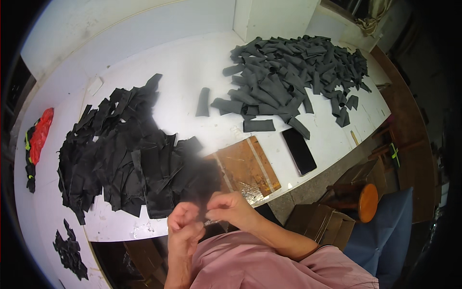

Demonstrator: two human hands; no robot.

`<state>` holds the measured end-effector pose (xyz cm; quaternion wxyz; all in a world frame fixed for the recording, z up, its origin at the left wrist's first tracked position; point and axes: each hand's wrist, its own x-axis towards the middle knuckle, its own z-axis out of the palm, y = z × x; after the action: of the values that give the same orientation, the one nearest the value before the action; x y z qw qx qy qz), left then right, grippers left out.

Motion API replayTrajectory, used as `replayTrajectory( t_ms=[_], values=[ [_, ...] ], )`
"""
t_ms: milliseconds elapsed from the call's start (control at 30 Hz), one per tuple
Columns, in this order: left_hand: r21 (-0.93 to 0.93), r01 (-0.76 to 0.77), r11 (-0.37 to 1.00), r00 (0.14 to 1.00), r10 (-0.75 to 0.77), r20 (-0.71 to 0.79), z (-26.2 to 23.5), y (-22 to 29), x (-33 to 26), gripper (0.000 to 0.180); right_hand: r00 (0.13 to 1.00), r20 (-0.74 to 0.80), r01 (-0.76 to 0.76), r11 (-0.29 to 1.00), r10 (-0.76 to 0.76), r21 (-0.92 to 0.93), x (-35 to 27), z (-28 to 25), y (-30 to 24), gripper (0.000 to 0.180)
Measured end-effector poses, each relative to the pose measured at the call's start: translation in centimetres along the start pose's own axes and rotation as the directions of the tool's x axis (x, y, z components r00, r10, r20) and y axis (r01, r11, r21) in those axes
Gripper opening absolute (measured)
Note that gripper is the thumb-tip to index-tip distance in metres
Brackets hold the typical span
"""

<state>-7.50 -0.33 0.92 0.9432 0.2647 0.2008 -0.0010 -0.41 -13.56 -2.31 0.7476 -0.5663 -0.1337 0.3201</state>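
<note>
A worker's bare hands meet at the near edge of a white table (178, 91), just to the near left of a brown board (248, 166) crossed by pale strips. The left hand (185, 227) is curled, its fingers bent inward; the right hand (231, 209) has thumb and fingers drawn together as if in a pinch. Blur hides whether either grips anything.

Left of the board and nearest the hands spreads a broad heap of black cloth pieces (120, 159). Beyond the board and to its right lies a heap of charcoal-gray pieces (288, 72). Both are large, suggesting work well short of its end, though nothing shows for certain which heap is finished and which waits. Two gray pieces lie apart from the thick of their heap: a lone tube (203, 102) beyond the board to its left, and a flat-lying piece (259, 125) just past its far edge.

The black cloth looks flat, limp and matte, in overlapping strips with ragged-looking corners. The gray pieces are shorter and rounder, many tube-shaped, some showing open ends. A dark phone (299, 151) rests to the board's right.
</note>
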Motion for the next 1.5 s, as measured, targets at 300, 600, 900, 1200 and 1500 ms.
replayTrajectory(
  t_ms=[300,600,900,1200,1500],
  values=[
    [0.565,-0.367,0.739,0.863,0.497,-0.089,-0.5,-1.9,1.3,0.024,0.973,0.134,-0.212,0.96,0.189,0.184,0.1,0.8,-0.3,0.01],
    [-0.092,0.093,0.991,0.92,-0.05,0.388,0.7,-0.4,-0.8,0.049,0.983,0.176,-0.134,0.883,0.06,0.45,-0.9,1.0,-0.4,0.01],
    [0.71,-0.671,0.214,0.666,0.594,0.451,3.8,-0.5,0.8,0.024,0.883,-0.001,0.437,0.824,-0.469,-0.36,-0.4,0.3,-7.0,0.008],
    [-0.555,0.409,0.725,0.845,-0.07,0.531,7.7,2.8,4.0,0.036,0.994,0.094,0.049,0.999,-0.049,0.0,3.2,-1.6,-11.9,0.021],
    [-0.432,0.29,0.854,0.938,-0.164,0.307,6.1,1.2,5.2,0.035,0.975,0.223,-0.05,0.985,0.012,0.165,4.9,-4.0,-7.9,0.023]
  ],
)
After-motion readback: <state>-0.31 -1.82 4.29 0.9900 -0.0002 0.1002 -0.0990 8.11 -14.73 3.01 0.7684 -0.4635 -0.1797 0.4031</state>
